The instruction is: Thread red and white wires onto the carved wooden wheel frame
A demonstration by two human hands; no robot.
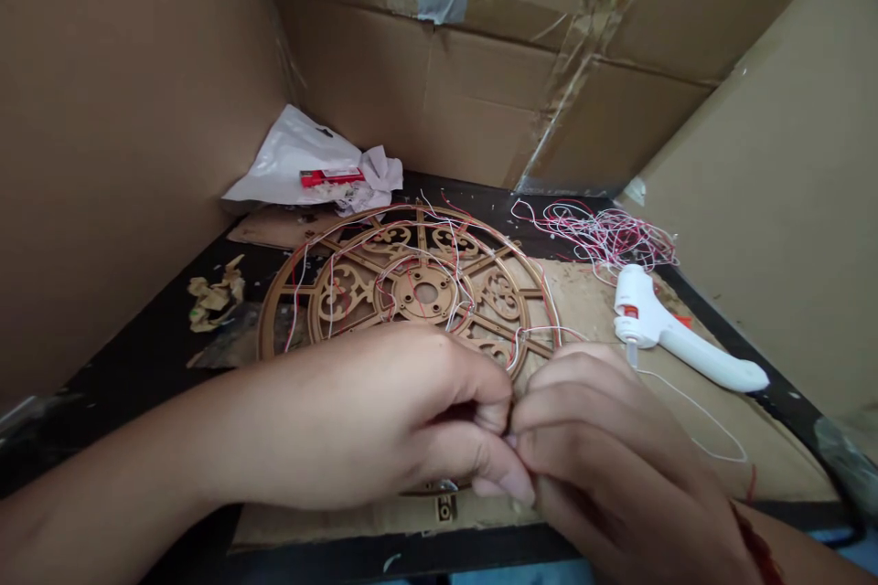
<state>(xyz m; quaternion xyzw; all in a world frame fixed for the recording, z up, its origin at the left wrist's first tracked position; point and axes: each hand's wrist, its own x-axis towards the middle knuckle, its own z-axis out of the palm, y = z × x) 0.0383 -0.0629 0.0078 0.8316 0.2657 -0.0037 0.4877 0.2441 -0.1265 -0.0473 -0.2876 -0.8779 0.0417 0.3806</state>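
My left hand (439,420) is closed in a pinch over the near part of a round, gold-brown openwork frame (316,309). Against its fingertips, my right hand (604,448) is closed too, its fingers curled. A small pale bit of wire (511,441) shows between the two pinches; the rest of it is hidden by the fingers. Red and white wires (549,292) run around the frame's rings and across its hub, and a pair leads off toward my right hand. Out from behind that hand, a loose white wire (713,411) loops over the cardboard.
At right lies a white hot glue gun (676,334), nozzle toward me. Behind it sits a tangle of red and white wire (604,233). A white plastic bag (292,155) with a red item (333,176) is at back left. Cardboard walls (480,82) enclose the work surface.
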